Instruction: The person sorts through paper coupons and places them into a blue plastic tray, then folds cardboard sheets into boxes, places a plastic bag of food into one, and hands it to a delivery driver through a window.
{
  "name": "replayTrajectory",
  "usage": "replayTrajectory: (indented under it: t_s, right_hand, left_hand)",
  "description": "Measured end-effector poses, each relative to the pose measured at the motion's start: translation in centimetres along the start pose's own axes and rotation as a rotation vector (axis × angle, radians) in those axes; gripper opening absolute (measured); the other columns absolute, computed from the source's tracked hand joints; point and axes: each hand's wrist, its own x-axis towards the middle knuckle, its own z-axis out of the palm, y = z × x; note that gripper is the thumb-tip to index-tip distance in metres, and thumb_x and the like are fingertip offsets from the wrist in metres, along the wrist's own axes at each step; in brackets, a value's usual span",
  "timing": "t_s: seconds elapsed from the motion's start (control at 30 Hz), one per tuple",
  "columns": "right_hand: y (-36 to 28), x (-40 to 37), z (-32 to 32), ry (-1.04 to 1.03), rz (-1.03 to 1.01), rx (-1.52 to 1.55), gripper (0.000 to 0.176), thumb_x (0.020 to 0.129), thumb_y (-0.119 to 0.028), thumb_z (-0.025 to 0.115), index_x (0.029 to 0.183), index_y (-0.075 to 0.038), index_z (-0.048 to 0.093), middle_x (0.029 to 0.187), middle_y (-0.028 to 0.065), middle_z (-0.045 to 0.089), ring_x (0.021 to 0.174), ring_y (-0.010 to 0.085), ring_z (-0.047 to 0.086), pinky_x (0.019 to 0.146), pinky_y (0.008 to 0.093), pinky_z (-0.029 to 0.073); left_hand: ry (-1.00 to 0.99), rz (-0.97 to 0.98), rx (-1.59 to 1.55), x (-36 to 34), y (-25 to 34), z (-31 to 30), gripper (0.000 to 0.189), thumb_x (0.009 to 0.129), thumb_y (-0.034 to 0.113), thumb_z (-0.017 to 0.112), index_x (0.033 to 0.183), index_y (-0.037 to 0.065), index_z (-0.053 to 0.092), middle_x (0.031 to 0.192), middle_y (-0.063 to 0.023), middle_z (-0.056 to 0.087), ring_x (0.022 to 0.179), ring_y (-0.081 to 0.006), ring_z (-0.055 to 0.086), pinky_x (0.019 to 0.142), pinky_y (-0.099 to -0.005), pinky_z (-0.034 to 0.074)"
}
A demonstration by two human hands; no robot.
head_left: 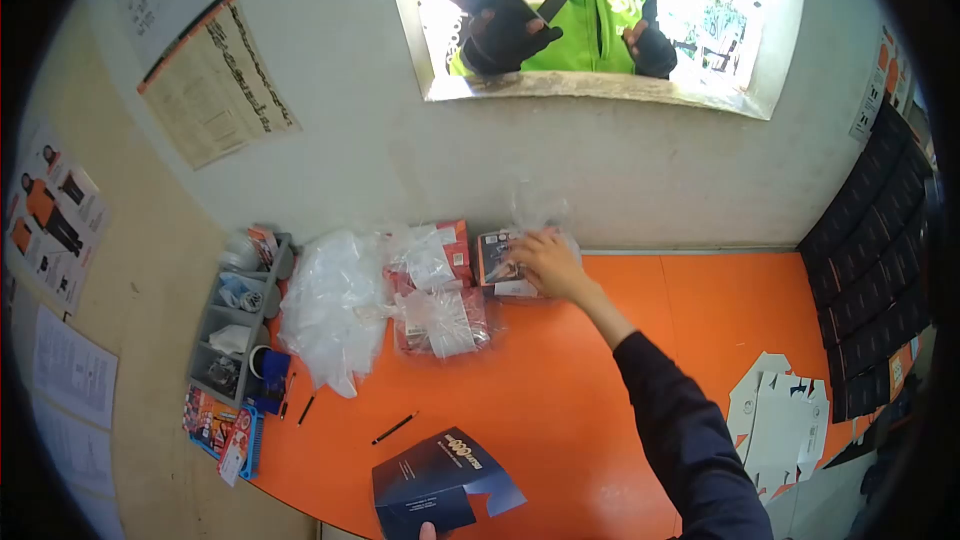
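My right hand (pixel 548 264) reaches over a dark boxed item in clear plastic (pixel 495 258) by the wall, fingers bent on its right part; whether they grip it is unclear. Only a fingertip of my left hand (pixel 428 531) shows, at the lower edge of a dark blue printed card piece (pixel 430 480) with a cut-out on its right side. Left of the dark item, a red package in plastic (pixel 455 245) and another wrapped package (pixel 442 323) lie close together.
Clear plastic bags (pixel 335 305) lie beside a grey organizer (pixel 235 325). Pencils (pixel 396 427) rest near the card. White flat cartons (pixel 785 425) and stacked dark boxes (pixel 870 270) are at right. A person in a green vest (pixel 600 25) stands behind the window, holding a device.
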Motion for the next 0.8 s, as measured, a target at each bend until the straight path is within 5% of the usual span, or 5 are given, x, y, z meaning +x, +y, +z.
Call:
replayTrajectory:
  t_s: [0.13, 0.23, 0.37, 0.63, 0.8]
  right_hand:
    - [0.8, 3.0, 0.0, -0.43, 0.175, -0.227, 0.096, 0.048, -0.038, 0.079, 0.132, -0.022, 0.035, 0.132, 0.0116, 0.04, 0.122, 0.0321, 0.038, 0.088, 0.0427, 0.042]
    - [1.9, 4.4, 1.0, -0.504, 0.125, -0.153, 0.109, 0.039, -0.045, 0.08, 0.134, -0.023, 0.032, 0.128, 0.0164, 0.043, 0.119, 0.0343, 0.04, 0.083, 0.0435, 0.045]
    - [2.4, 5.1, 0.1, -0.641, 0.184, -0.144, 0.107, 0.041, -0.052, 0.077, 0.134, -0.019, 0.033, 0.114, 0.0204, 0.052, 0.101, 0.0343, 0.053, 0.08, 0.0405, 0.046]
    - [-3.6, -5.6, -3.2, -0.519, 0.564, -0.124, 0.111, 0.051, -0.063, 0.062, 0.132, 0.004, 0.027, 0.078, 0.0177, 0.063, 0.065, 0.0312, 0.063, 0.057, 0.0386, 0.05]
    - [-8.4, -11.6, -8.0, -0.652, 0.778, -0.087, 0.11, 0.054, -0.062, 0.062, 0.134, 0.003, 0.026, 0.079, 0.0209, 0.062, 0.064, 0.0317, 0.063, 0.055, 0.0395, 0.049]
  left_hand:
    - [0.021, 0.059, -0.265, 2.2, -3.1, 1.5, 0.045, 0.085, 0.018, 0.052, 0.124, -0.003, 0.041, 0.114, -0.016, 0.051, 0.089, -0.0261, 0.055, 0.073, -0.031, 0.047]
    - [0.192, 1.306, 0.943, 5.1, -4.7, -0.5, 0.048, 0.084, 0.019, 0.055, 0.125, -0.002, 0.041, 0.114, -0.0159, 0.051, 0.089, -0.0267, 0.056, 0.074, -0.0296, 0.047]
    - [-0.047, 0.078, -0.208, 2.2, -1.7, 2.7, 0.041, 0.084, 0.013, 0.054, 0.122, 0.0, 0.043, 0.114, -0.017, 0.051, 0.095, -0.03, 0.055, 0.08, -0.0338, 0.046]
    - [-0.668, 0.18, 0.025, 0.7, -19.3, 4.6, 0.034, 0.077, 0.007, 0.059, 0.109, 0.007, 0.049, 0.095, -0.008, 0.056, 0.089, -0.0213, 0.057, 0.078, -0.038, 0.049]
    - [-0.72, 0.505, 0.614, 2.8, -2.9, 4.9, 0.032, 0.074, 0.012, 0.065, 0.102, 0.005, 0.051, 0.087, -0.0079, 0.05, 0.083, -0.021, 0.052, 0.073, -0.0314, 0.042]
